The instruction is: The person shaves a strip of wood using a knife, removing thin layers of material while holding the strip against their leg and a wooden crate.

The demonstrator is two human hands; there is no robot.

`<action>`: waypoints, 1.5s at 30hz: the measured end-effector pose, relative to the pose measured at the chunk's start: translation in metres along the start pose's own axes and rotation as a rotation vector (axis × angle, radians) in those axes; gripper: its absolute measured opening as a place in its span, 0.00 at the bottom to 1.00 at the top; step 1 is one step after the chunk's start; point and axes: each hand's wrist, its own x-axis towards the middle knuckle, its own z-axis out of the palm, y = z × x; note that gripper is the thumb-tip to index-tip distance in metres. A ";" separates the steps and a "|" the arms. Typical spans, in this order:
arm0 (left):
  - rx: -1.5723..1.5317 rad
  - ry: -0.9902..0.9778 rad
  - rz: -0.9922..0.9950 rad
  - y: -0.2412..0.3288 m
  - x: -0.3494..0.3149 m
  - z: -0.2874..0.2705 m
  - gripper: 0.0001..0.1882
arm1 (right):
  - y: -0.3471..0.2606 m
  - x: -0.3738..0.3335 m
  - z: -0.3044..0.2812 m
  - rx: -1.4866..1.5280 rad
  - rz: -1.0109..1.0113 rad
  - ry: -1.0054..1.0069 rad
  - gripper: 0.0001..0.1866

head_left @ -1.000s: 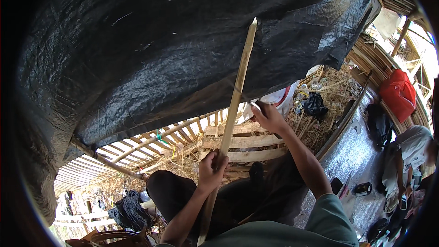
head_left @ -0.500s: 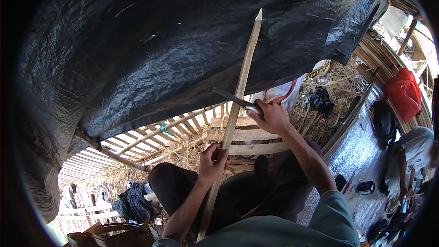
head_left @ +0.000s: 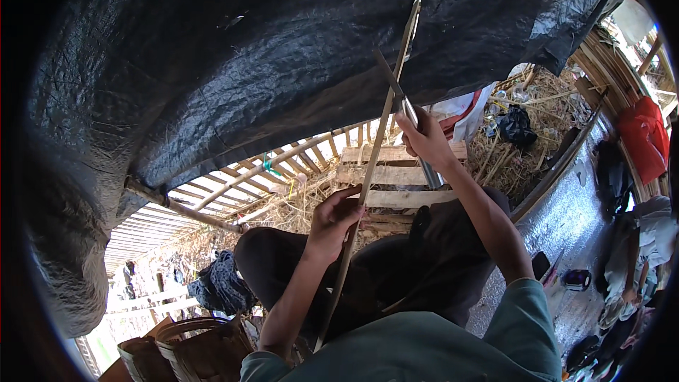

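A long, narrow wooden strip [head_left: 378,147], which looks like split bamboo, slants up from my lap to a pointed tip high in the view. Its thin edge is turned mostly toward me. My left hand [head_left: 332,226] closes around its lower part, with thumb and fingers pinching it. In my right hand [head_left: 428,138] is a knife [head_left: 388,76], gripped by its long shiny handle, whose end sticks out below the fist. The dark blade crosses the strip above that fist. Whether the edge bites into the wood is not clear.
Black tarpaulin [head_left: 269,85] spreads across the far side. Beyond my crossed legs lie wooden slats [head_left: 403,174]. A black plastic bag [head_left: 518,126] sits on straw, with a silver mat [head_left: 559,219] and red bag [head_left: 642,134] at right. Woven baskets [head_left: 194,346] stand lower left.
The strip has turned from its broad face to its edge, its tip now higher. My right hand has moved up, and the knife points more steeply upward. My left hand is slightly higher.
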 end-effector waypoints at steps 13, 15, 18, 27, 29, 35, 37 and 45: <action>0.103 0.053 -0.052 0.005 -0.007 -0.003 0.10 | -0.007 0.006 0.012 -0.273 -0.055 -0.035 0.23; 0.080 0.057 -0.106 0.003 -0.010 -0.002 0.09 | -0.005 0.007 0.008 -0.297 -0.073 -0.062 0.23; 0.430 0.028 -0.147 -0.013 -0.010 -0.011 0.11 | -0.008 0.008 0.008 -0.347 -0.106 -0.058 0.23; 0.424 -0.019 -0.198 -0.019 -0.025 -0.017 0.13 | 0.025 0.012 0.021 -0.578 -0.213 -0.070 0.27; 0.444 -0.055 -0.185 -0.019 -0.035 -0.016 0.14 | 0.019 0.010 0.020 -0.571 -0.211 -0.077 0.25; 0.409 -0.019 -0.411 -0.032 -0.095 -0.014 0.17 | 0.023 0.010 0.017 -0.586 -0.173 -0.146 0.22; 0.434 -0.034 -0.431 -0.035 -0.099 -0.015 0.16 | 0.027 0.010 0.014 -0.587 -0.217 -0.124 0.22; 0.357 0.120 -0.274 -0.028 -0.086 -0.009 0.14 | 0.011 0.000 0.017 -0.555 -0.180 -0.136 0.25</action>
